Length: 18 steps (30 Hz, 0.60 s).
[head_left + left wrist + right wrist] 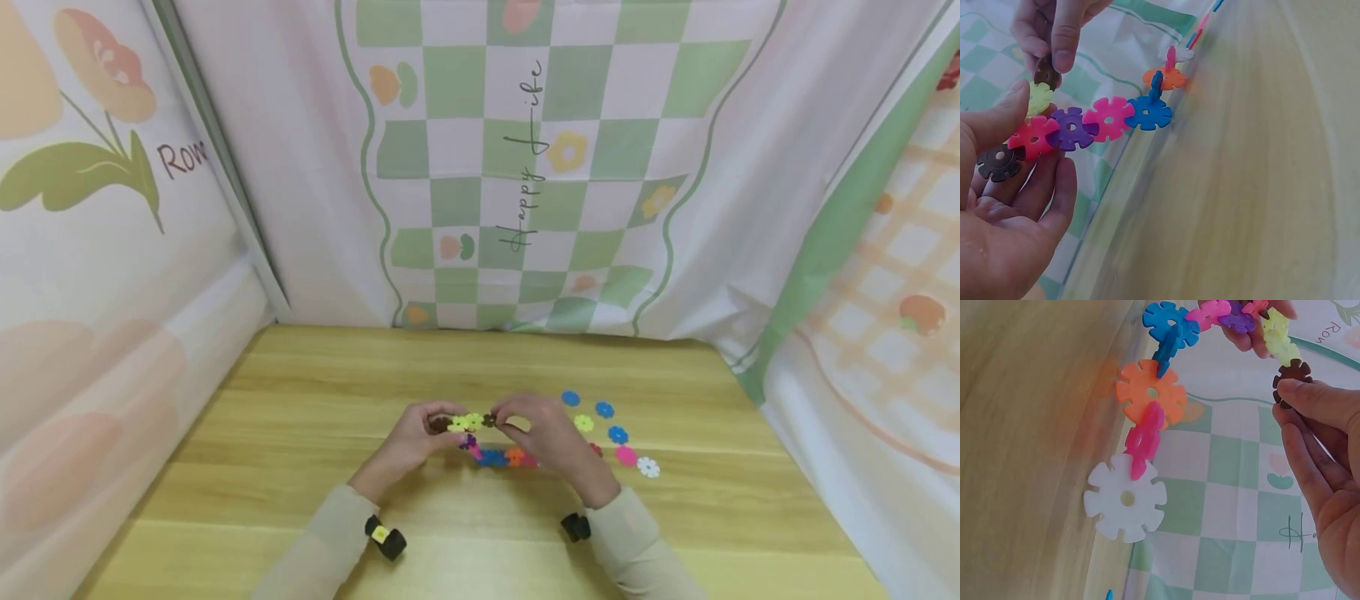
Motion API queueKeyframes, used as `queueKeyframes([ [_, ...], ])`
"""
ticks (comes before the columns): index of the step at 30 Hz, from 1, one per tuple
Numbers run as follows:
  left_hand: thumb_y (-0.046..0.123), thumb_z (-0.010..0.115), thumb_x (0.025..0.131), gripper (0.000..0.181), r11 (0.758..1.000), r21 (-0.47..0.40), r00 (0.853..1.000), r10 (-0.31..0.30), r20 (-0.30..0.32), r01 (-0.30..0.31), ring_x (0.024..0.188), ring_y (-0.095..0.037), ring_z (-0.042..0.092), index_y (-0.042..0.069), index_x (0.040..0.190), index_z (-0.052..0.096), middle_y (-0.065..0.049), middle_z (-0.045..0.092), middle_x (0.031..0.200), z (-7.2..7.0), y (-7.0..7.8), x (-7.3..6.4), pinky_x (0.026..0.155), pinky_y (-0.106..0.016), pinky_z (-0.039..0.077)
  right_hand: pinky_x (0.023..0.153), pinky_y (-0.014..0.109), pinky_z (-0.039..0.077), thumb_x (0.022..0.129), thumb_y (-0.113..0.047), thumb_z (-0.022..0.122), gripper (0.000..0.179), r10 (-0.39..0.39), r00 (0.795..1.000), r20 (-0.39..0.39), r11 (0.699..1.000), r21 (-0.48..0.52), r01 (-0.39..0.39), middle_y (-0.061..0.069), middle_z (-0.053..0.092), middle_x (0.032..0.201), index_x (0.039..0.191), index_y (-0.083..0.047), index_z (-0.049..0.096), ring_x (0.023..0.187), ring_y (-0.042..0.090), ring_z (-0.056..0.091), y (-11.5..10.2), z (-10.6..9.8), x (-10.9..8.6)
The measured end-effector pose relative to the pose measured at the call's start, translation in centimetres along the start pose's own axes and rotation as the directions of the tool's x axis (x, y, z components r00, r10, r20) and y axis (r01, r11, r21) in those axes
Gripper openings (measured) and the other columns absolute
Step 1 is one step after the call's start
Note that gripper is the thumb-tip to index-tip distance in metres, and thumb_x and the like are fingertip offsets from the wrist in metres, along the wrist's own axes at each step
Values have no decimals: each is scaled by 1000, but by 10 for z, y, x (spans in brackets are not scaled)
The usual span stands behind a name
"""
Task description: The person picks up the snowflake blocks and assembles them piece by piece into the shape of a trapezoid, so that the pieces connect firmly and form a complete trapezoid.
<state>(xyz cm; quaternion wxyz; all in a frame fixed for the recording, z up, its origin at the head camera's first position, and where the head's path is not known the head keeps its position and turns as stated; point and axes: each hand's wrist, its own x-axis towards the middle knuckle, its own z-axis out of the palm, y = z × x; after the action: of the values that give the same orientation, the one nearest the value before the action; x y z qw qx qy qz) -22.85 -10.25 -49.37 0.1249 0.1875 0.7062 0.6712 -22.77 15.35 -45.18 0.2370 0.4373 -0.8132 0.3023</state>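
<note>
My left hand (410, 435) grips a chain of interlocking plastic snowflake discs, thumb on top and fingers below, near a pink disc (1033, 137) and a dark brown disc (1001, 163). Purple (1072, 129), pink and blue (1149, 113) discs run on from there, then an orange disc (1147, 390), a pink one set on edge, and a white disc (1125, 499) at the end. Another branch has yellow discs (1277, 336). My right hand (547, 433) pinches a brown disc (1292, 374) between thumb and fingers, at the yellow branch's tip. Whether its slots are fully joined, I cannot tell.
Loose discs lie on the wooden table (300, 383) right of the hands: several blue ones (604, 409), a yellow (584, 423), a pink (626, 456), a white (648, 467) and a partly covered red one (596, 450). Patterned curtains (517, 192) hang behind and at both sides.
</note>
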Motion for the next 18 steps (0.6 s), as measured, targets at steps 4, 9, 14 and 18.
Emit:
queueKeyframes([
  [4, 4, 78, 93, 37, 1000, 28, 1000, -2, -12, 3, 95, -12, 70, -3, 128, 68, -19, 71, 118, 3, -1, 0, 87, -26, 62, 80, 28, 65, 76, 11, 88, 24, -27, 1000, -5, 1000, 3, 27, 8, 81, 98, 86, -6, 74, 90, 21, 79, 0, 2, 0],
  [9, 2, 76, 94, 36, 1000, 21, 1000, -15, -13, 16, 94, -13, 70, -4, 128, 67, -18, 72, 117, 5, -3, 0, 85, -23, 62, 78, 24, 64, 75, 10, 88, 23, -53, 999, -7, 998, -39, 52, 8, 81, 95, 85, -5, 75, 87, 21, 79, -2, 3, 2],
  [14, 2, 76, 94, 36, 1000, 12, 999, -24, -27, 24, 92, -13, 68, -5, 128, 67, -16, 71, 115, 5, -3, -1, 84, -23, 62, 74, 23, 64, 71, 11, 91, 25, -108, 994, -20, 989, -104, 105, 7, 81, 91, 83, -5, 75, 83, 20, 79, -4, 7, 3],
  [18, 3, 76, 94, 36, 999, 22, 999, -29, -31, 30, 93, -13, 68, -4, 129, 67, -15, 71, 115, 5, -1, -1, 84, -24, 62, 73, 24, 64, 70, 12, 91, 27, -107, 994, -20, 988, -117, 104, 7, 81, 90, 82, -5, 74, 82, 19, 79, -4, 10, 2],
])
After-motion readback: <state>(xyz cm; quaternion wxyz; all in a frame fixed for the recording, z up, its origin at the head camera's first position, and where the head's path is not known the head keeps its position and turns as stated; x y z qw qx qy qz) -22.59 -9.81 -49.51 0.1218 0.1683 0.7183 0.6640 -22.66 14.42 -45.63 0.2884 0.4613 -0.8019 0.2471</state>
